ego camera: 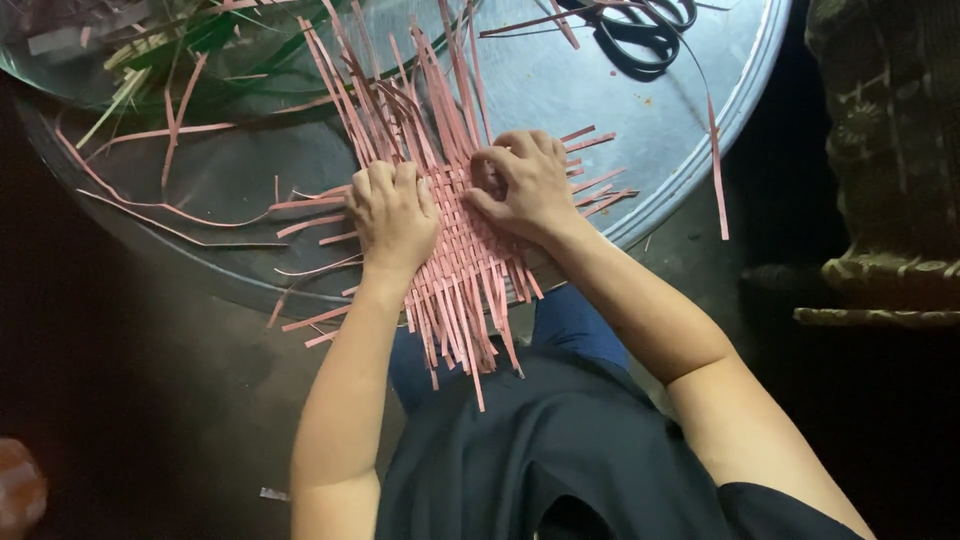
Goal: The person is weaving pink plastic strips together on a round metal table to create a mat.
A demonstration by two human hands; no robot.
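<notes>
Both hands flat on a pink woven strip mat point(455, 240) at the round metal bench's point(600, 100) near edge: left hand point(392, 215) pressing, right hand point(525, 185) pinching strips. Black scissors point(645, 35) sit at the far edge.

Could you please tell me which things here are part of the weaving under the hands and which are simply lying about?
In hand: left hand, right hand, pink woven mat, on the round metal tray.

Lying about: black scissors, loose pink strips, green leaves.

Pink woven strip mat point(462, 235) (ends loose) lies flat, half-plaited.
</notes>
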